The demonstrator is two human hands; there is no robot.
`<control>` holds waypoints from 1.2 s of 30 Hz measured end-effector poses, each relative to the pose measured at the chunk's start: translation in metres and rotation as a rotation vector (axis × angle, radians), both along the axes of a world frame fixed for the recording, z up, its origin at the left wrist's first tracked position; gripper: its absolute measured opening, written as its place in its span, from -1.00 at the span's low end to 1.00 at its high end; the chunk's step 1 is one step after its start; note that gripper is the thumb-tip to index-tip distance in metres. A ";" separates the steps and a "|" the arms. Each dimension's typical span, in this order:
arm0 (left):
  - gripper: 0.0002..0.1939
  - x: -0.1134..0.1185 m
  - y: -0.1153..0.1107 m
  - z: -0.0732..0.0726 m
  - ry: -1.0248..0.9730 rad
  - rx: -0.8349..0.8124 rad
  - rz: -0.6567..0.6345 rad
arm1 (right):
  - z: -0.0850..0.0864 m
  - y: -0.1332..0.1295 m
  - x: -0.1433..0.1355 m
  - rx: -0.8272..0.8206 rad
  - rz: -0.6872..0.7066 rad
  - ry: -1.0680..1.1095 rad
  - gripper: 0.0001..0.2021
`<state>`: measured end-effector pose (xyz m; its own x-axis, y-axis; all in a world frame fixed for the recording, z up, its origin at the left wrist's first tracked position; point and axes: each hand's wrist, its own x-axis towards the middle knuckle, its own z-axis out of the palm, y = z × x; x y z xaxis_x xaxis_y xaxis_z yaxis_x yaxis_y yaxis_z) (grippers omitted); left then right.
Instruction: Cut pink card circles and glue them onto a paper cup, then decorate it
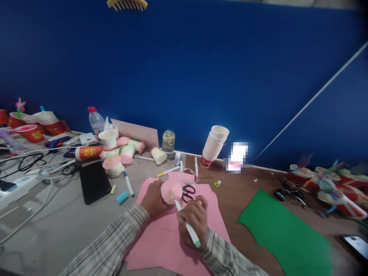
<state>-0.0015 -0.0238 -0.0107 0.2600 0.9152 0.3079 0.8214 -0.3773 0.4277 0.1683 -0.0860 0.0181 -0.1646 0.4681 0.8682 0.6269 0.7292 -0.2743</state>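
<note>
My left hand (pixel 155 199) is closed around a paper cup with a round pink paper piece (pixel 169 188) on it, which faces up at me. In my right hand (pixel 195 220) is a white marker (pixel 191 231) with a green end, its tip touching or very close to the edge of the pink piece. Both hands rest over large pink paper sheets (pixel 161 239). Just beyond my right hand lie black loops (pixel 188 193) that look like scissor handles. A ring of tape (pixel 189 176) sits at the sheets' far edge.
Several decorated cups (pixel 113 166) stand and lie at the left, near a black phone (pixel 94 182). A tall cup stack (pixel 214 145) leans by the blue partition (pixel 184 76). Green paper (pixel 284 230) lies at right. Cables (pixel 51 191) and loose markers (pixel 128 184) spread leftward.
</note>
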 end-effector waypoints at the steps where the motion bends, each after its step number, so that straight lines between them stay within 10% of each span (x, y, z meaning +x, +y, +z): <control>1: -0.50 0.000 0.000 -0.001 -0.002 0.000 -0.004 | 0.000 0.000 0.000 0.005 -0.011 0.009 -0.91; 36: -0.54 0.002 -0.001 0.003 0.007 0.002 -0.005 | 0.003 -0.004 -0.001 -0.020 0.028 -0.020 -0.92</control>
<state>0.0001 -0.0252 -0.0077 0.2673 0.9132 0.3076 0.8225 -0.3826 0.4209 0.1669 -0.0896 0.0214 -0.1950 0.4799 0.8554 0.6120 0.7411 -0.2763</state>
